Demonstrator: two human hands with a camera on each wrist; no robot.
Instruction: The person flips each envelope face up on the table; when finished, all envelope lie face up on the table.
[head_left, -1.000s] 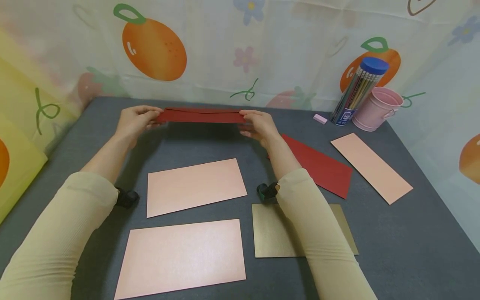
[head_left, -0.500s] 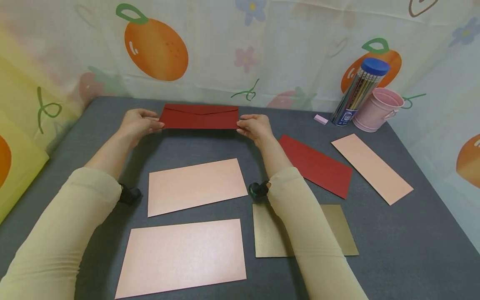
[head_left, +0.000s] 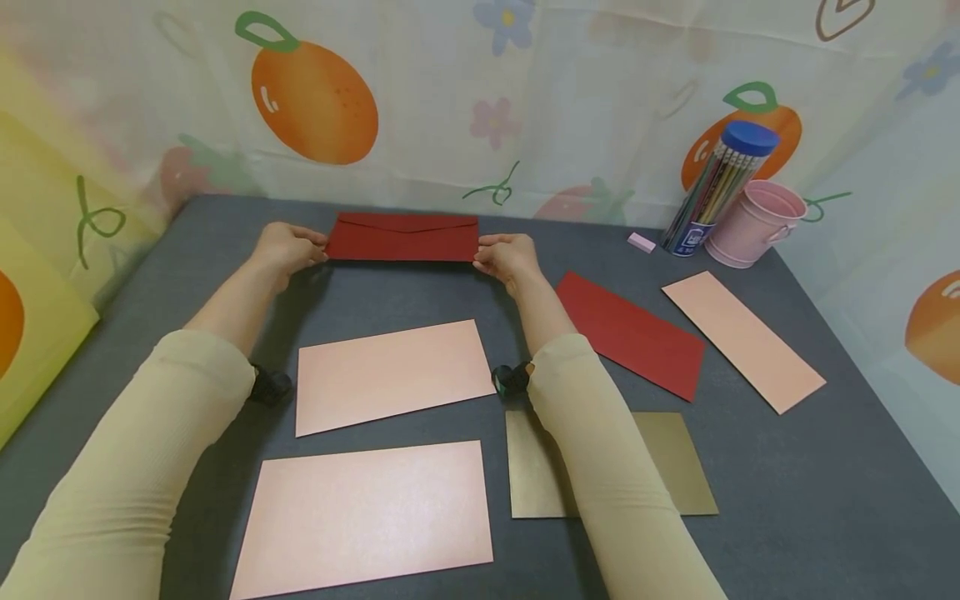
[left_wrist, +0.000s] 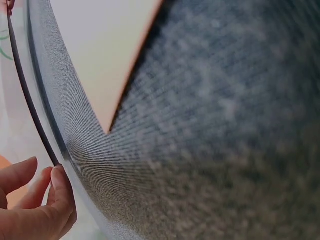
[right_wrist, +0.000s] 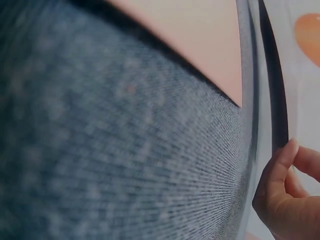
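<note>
A red envelope (head_left: 405, 240) with its flap line facing up lies between my two hands at the back of the table. My left hand (head_left: 288, 250) pinches its left end, and my right hand (head_left: 512, 257) pinches the right end. Both wrist views show the envelope edge-on as a thin dark strip, the left fingertips (left_wrist: 59, 172) at one end and the right fingertips (right_wrist: 291, 147) at the other. In those views the strip stands off from the tabletop. Nearest in front of the hands is a pale pink envelope (head_left: 393, 375), lying flat.
A larger pale pink envelope (head_left: 367, 521) lies closest to me. A gold envelope (head_left: 536, 467) is partly under my right sleeve. Further right are another red envelope (head_left: 637, 337) and a narrow pink one (head_left: 742, 337). A pencil tube (head_left: 716, 187), pink bucket (head_left: 757, 223) and eraser (head_left: 641, 242) stand back right.
The red envelope, seen nearly edge-on at first, has tilted so its flap side faces up toward me. Both hands have lowered slightly with it, still gripping the ends.
</note>
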